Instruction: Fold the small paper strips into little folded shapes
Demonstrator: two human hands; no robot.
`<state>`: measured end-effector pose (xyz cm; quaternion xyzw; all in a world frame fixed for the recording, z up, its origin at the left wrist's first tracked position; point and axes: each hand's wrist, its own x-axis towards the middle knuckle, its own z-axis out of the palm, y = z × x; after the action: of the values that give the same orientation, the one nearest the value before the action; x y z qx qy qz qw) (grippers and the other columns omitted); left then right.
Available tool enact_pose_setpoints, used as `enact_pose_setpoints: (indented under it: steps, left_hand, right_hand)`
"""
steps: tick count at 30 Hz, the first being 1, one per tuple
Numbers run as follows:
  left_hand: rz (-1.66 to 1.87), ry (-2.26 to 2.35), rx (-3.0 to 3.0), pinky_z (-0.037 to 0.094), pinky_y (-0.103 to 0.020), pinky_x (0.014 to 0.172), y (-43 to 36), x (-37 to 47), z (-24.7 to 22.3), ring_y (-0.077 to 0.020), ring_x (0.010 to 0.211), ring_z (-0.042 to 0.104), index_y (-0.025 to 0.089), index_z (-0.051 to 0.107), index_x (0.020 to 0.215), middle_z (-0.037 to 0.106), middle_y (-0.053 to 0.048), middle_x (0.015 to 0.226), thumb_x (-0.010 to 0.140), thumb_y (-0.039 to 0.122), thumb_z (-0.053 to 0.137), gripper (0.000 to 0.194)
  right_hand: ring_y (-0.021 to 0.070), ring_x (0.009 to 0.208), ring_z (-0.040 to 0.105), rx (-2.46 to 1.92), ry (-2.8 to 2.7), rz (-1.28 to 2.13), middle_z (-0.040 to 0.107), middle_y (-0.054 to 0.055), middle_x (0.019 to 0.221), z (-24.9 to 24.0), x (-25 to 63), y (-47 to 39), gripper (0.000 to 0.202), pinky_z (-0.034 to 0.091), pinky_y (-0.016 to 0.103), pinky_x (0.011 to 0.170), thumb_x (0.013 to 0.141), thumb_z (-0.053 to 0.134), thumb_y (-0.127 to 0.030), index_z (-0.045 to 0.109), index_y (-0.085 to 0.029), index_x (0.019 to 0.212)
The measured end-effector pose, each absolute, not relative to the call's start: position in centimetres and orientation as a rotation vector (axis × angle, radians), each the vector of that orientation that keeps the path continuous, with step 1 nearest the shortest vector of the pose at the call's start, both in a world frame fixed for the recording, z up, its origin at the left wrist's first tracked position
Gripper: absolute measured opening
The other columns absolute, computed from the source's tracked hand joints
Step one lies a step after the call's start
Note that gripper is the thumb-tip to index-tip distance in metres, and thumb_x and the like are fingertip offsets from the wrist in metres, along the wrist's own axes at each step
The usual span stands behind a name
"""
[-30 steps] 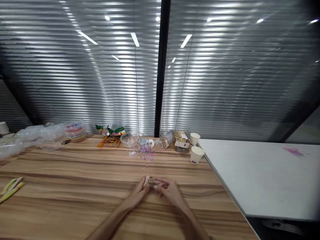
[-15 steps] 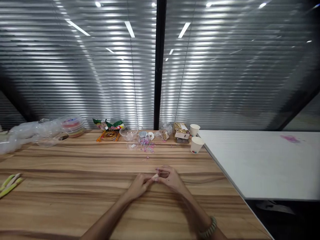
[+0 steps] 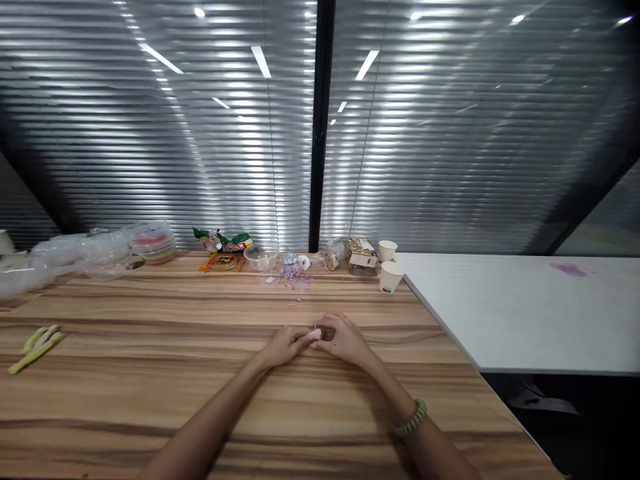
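Observation:
Between my fingertips, above the wooden table (image 3: 150, 393), is a small pale pink piece (image 3: 315, 334) with a thin purple bit standing up from it. My left hand (image 3: 284, 346) pinches its left side with thumb and index finger. On its right, my right hand (image 3: 345, 340) curls round with thumb and fingertips against it. The piece is too small to make out fully. Beyond my hands, small pink and purple bits (image 3: 300, 284) lie scattered by an open tub of similar bits (image 3: 291, 267).
Two paper cups (image 3: 391, 276) and a gold box (image 3: 362, 255) stand at the back right. Snack packets (image 3: 225, 260), a clear bowl (image 3: 260, 259) and stacked round containers (image 3: 151, 241) line the back. Yellow-green strips (image 3: 37, 348) lie left. A white table (image 3: 525, 320) adjoins on the right.
The view has shifted slightly, so the table and hands appear a little higher. The pale piece is turned differently between my fingers, and both hands still hold it.

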<state>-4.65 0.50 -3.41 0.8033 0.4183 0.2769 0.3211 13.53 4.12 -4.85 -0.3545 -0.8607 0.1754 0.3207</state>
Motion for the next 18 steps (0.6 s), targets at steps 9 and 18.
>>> enact_pose_setpoints:
  steps: [9, 18]
  left_hand:
    - [0.84, 1.128, 2.026, 0.033, -0.02, 0.057, 1.1, -4.8, -4.2, -0.0116, 0.058, 0.045, 0.012, 0.061, 0.066, 0.055, 0.0, 0.06, 0.084, 0.044, 0.038, 0.043]
    - [1.443, 1.492, 1.733, 0.039, -0.024, 0.062, 2.1, -5.3, -4.4, -0.0172, 0.066, 0.054, 0.013, 0.067, 0.074, 0.063, -0.004, 0.067, 0.076, 0.046, 0.049, 0.038]
  right_hand:
    - [0.0134, 0.066, 0.049, -0.995, -2.244, 0.609, 0.057, 0.0, 0.07, -5.4, 12.7, 4.0, 0.026, 0.035, 0.022, 0.059, 0.066, 0.067, -0.039, 0.057, -0.017, 0.075]
    - [0.0105, 0.051, 0.046, -0.763, -1.672, 1.546, 0.049, -0.003, 0.055, -5.1, 10.2, 2.6, 0.032, 0.036, 0.022, 0.051, 0.075, 0.052, -0.047, 0.044, -0.018, 0.065]
